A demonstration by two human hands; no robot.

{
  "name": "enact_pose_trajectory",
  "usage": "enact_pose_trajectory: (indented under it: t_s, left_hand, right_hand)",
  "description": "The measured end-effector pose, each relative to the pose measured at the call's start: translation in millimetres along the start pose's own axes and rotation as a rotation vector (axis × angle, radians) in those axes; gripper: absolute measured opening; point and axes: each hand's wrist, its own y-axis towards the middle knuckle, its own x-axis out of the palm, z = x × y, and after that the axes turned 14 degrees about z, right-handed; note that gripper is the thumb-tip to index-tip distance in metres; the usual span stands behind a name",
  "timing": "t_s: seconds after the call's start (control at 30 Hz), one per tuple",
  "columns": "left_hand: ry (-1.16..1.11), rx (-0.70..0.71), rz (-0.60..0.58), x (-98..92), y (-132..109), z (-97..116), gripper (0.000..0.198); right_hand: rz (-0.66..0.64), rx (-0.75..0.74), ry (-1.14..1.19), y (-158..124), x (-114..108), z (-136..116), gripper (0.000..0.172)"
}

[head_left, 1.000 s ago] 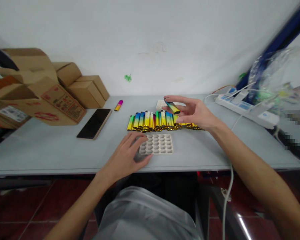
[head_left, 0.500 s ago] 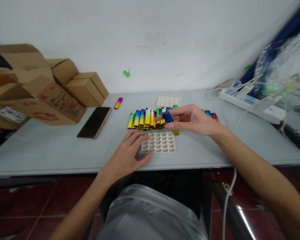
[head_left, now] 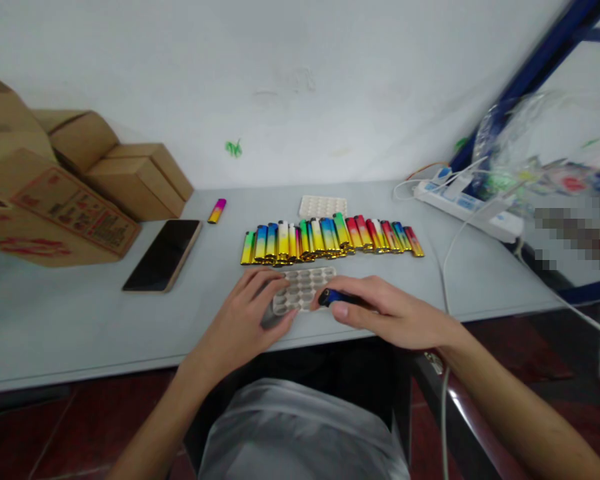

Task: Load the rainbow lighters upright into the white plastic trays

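A white tray with rows of oval pockets [head_left: 305,283] lies near the front of the table. My left hand [head_left: 253,307] grips its left end, fingers over the far corner and thumb at the near edge. Pinched in my right hand [head_left: 385,310] is a dark blue lighter [head_left: 331,297], held over the tray's right side with one end towards the pockets. The fingers hide much of the lighter. Just beyond the tray, a long row of piled lighters [head_left: 325,238] in shiny gold with blue, green, white and red tops stretches left to right.
A single pink-and-yellow lighter [head_left: 217,211] lies apart, close to a black phone [head_left: 163,255]. Cardboard boxes [head_left: 75,200] stand at the left. Behind the row rests a second white tray [head_left: 323,206]. A power strip [head_left: 467,210] with cables sits at the right.
My right hand has come down and nearer with the blue lighter, from above the row to the tray's right side. My left hand stays at the tray. The view has shifted right.
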Motion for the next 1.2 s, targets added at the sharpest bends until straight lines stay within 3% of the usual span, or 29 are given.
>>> enact_pose_trajectory:
  t_s: [0.2,0.4,0.6,0.73,0.97,1.2]
  left_hand:
    - [-0.015,0.004,0.015,0.9,-1.4,-0.5,0.026]
    - [-0.007,-0.005,0.010,1.7,-1.6,-0.7,0.031]
    - [-0.028,-0.024,-0.004,0.1,-0.7,0.6,0.034]
    - [-0.037,-0.028,0.002,0.5,-1.9,0.5,0.036]
    - [-0.037,-0.020,0.121,7.7,-4.4,-7.9,0.030]
    - [-0.024,-0.015,0.143,10.5,-4.0,-10.3,0.033]
  right_hand:
    - [0.292,0.039,-0.147,7.0,30.5,-2.5,0.036]
    - [0.486,-0.004,-0.301,22.6,35.1,3.8,0.045]
    - [0.510,0.014,-0.375,26.5,33.2,15.3,0.036]
    - [0.521,0.031,-0.366,25.2,32.4,20.0,0.039]
    - [0.522,0.027,-0.354,22.6,34.0,20.8,0.043]
    - [0.529,0.003,-0.377,25.6,34.1,22.9,0.036]
